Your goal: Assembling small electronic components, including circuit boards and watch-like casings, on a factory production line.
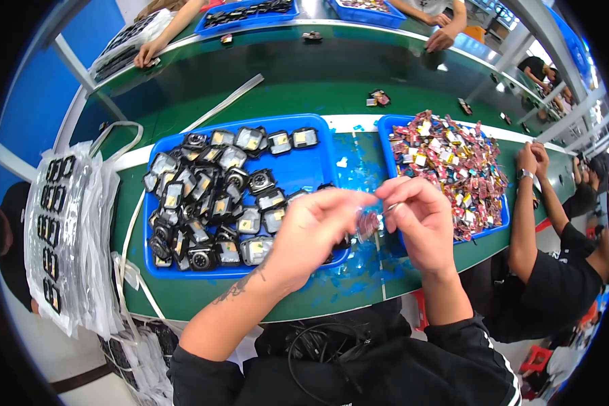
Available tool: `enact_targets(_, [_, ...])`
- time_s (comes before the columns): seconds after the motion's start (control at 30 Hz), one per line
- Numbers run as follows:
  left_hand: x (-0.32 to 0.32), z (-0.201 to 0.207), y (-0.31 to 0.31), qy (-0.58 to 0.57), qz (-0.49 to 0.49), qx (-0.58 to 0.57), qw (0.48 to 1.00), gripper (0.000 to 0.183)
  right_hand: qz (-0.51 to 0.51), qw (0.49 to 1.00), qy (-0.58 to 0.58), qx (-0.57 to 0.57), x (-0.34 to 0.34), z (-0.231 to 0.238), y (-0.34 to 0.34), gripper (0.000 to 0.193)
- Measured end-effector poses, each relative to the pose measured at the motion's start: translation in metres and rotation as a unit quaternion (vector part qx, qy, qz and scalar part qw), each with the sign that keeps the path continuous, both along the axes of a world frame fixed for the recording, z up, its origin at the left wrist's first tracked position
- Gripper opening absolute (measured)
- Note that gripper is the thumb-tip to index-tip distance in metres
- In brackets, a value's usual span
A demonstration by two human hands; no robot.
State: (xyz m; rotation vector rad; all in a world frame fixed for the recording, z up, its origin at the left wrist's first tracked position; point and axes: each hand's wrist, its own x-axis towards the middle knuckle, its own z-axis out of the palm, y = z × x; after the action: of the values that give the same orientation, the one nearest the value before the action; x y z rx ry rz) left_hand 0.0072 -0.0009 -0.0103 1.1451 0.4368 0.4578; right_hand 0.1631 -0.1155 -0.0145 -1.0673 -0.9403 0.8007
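Observation:
Between my hands, above the table, is a small reddish electronic part point(368, 226), blurred, with a clear shine on it. My right hand point(421, 220) is closed in a pinch at its upper right side. My left hand point(321, 229) reaches to its left side; motion smears those fingers, so their grip is unclear. Below and left sits a blue tray point(298, 174) with many black-framed device housings point(213, 196), some showing grey backs, others round faces. To the right, another blue tray point(390, 145) is heaped with small red circuit assemblies point(446, 169) bearing white and yellow pieces.
Blue film scraps point(360, 183) litter the green table point(284, 298) between the trays. Beyond runs a dark green conveyor point(284, 64) carrying scattered parts. Stacked clear plastic trays point(68, 230) stand at left. Co-workers' hands point(442, 34) are across the belt; another person's arms point(529, 196) are at right.

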Motion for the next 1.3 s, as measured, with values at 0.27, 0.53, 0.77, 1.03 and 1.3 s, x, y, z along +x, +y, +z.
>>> enact_targets(0.27, [-0.003,-0.011,0.016,-0.037,0.139,-0.297,0.944,0.026,0.032,0.942,-0.324,-0.084,-0.033,0.019,-0.011,0.014])
enact_targets(0.53, [0.002,-0.002,-0.008,-0.067,0.120,-0.184,0.973,0.010,-0.042,0.951,-0.302,-0.056,-0.044,0.007,0.012,0.014])
enact_targets(0.77, [-0.001,-0.007,-0.008,-0.077,0.120,-0.147,0.979,0.010,0.001,0.947,-0.320,-0.026,-0.049,0.017,-0.008,0.013])
enact_targets(1.03, [-0.005,-0.002,-0.004,-0.012,0.011,0.046,0.999,0.032,-0.087,0.967,-0.234,-0.044,-0.027,0.019,0.004,0.010])
enact_targets(1.3, [0.001,0.004,-0.002,-0.038,0.060,-0.063,0.995,0.032,-0.170,0.960,-0.219,-0.030,-0.020,0.023,0.001,0.011])
